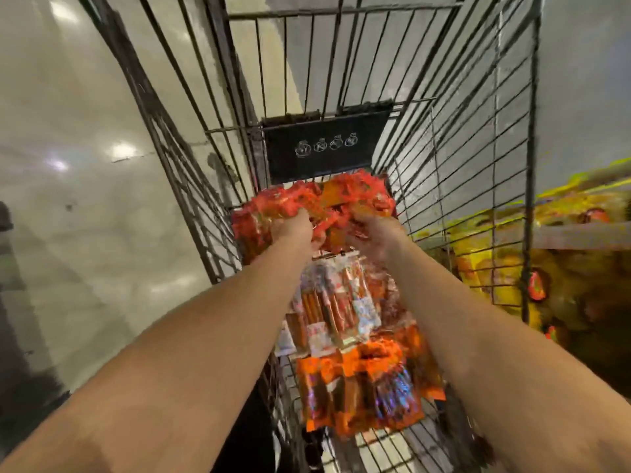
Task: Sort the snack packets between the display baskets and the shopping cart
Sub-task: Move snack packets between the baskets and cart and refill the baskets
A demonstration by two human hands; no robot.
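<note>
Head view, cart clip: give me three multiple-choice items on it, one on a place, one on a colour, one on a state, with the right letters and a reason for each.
1. Where does the bundle of red-orange packets sit?
A. On the floor beside the cart
B. Held above the shopping cart, near its black placard
C. On a shelf to the left

2. What colour dominates the packets lying in the cart?
A. Blue
B. Green
C. Orange and red

3. What is the state of the two hands?
A. Both grip the bundle
B. Both hang idle
C. Only one touches it

Answers:
1 B, the bundle hangs between the wire walls, just under the placard.
2 C, the wrappers on the cart's wire bottom are mostly orange and red.
3 A, the left hand and the right hand curl into the bundle from either side.
</note>
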